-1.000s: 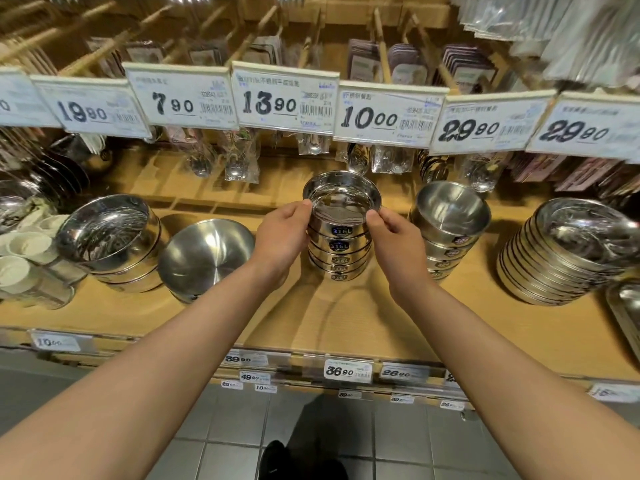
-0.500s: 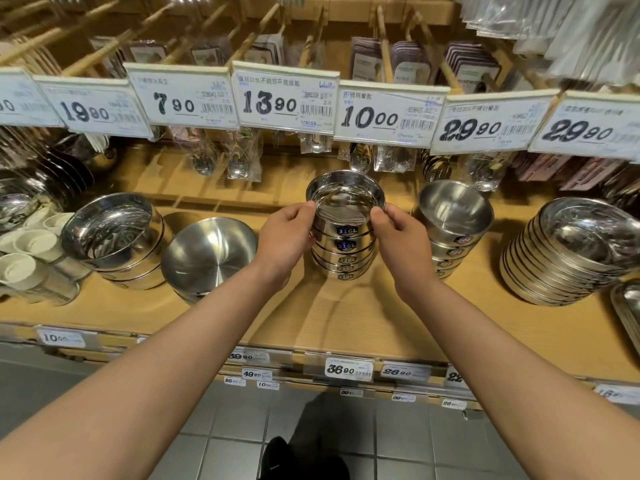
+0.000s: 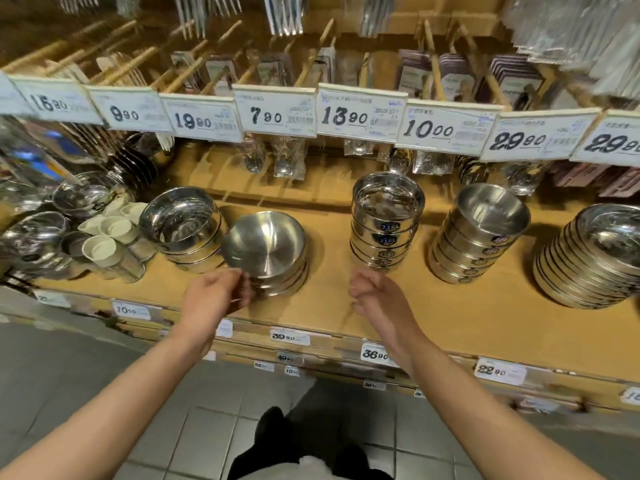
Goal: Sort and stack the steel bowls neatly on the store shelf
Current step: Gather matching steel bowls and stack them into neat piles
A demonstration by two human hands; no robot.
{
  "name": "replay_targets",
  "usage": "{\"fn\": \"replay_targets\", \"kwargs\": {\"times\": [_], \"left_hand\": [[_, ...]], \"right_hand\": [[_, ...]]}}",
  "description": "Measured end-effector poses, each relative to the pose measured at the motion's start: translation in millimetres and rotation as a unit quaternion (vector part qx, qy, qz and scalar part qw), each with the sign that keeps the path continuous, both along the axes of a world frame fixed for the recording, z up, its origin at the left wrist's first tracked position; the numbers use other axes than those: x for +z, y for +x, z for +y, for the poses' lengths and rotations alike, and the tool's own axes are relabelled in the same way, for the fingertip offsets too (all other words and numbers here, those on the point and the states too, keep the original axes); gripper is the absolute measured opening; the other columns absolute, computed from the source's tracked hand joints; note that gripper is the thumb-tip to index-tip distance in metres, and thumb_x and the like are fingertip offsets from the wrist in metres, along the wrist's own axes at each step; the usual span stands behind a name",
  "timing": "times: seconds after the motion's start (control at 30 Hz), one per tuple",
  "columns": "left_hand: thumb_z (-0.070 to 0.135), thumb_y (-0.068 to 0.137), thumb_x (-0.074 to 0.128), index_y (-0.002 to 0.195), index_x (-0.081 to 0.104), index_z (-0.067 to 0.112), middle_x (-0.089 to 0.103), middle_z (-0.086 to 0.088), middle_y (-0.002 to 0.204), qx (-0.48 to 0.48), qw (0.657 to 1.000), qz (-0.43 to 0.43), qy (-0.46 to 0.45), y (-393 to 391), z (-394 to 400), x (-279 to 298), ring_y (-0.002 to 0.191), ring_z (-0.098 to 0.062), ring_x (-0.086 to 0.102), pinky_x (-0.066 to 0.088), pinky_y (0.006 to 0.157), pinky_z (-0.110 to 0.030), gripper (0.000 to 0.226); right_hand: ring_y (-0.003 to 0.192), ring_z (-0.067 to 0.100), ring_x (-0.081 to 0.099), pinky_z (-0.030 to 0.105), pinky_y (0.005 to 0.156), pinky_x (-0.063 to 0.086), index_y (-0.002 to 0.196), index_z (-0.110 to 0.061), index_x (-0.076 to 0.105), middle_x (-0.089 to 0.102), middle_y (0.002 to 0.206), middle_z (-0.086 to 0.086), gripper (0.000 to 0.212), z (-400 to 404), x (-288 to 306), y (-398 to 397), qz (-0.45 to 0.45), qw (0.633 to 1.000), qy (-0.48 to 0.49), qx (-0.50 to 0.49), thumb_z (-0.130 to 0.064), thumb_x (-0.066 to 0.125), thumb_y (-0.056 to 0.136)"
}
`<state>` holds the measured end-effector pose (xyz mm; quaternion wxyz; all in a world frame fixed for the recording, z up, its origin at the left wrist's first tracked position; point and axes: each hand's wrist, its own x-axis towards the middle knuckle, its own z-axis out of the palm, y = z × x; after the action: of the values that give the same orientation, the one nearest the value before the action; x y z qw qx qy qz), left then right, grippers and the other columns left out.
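**A:** What is changing right now?

**B:** A moment ago both hands were holding the tall stack of small bowls (image 3: pixel 387 225). Now they are letting it go. That stack is standing straight on the wooden shelf (image 3: pixel 450 306), all by itself.

**A:** So that pile is done?

**B:** I think so. It looks neat. The left hand (image 3: pixel 214 294) is now reaching the tilted bowl (image 3: pixel 265 242), which is leaning on a low stack just beside it. The fingers are curling at its near rim and seem to be pinching it, but it is blurry.

**A:** And the other one?

**B:** The right hand (image 3: pixel 375 296) is hanging in front of the tall stack, fingers loosely bent, holding nothing.

**A:** What are the bowls like?

**B:** Round, shiny and smooth, like mirrors. The small ones have straight sides and dark stickers. The tilted one is wider, with a duller brushed inside. It probably needs laying flat next.
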<state>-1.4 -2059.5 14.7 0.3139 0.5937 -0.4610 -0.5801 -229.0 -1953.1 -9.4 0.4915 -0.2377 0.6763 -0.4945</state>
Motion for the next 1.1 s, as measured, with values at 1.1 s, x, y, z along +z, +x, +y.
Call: {"fn": "replay_targets", "kwargs": {"times": [1.1], "left_hand": [[0.026, 0.105, 0.05, 0.1, 0.063, 0.018, 0.06, 0.003, 0.08, -0.136, 0.98, 0.117, 0.087, -32.3, -137.7, -39.3, 0.055, -0.002, 0.06, 0.048, 0.048, -0.02, 0.016]], "right_hand": [[0.115, 0.015, 0.062, 0.049, 0.098, 0.054, 0.09, -0.056, 0.071, 0.072, 0.097, -0.019, 0.036, -131.5, -49.8, 61.7, 0.005, 0.979, -0.02, -0.203, -0.047, 0.039, 0.1]]}}
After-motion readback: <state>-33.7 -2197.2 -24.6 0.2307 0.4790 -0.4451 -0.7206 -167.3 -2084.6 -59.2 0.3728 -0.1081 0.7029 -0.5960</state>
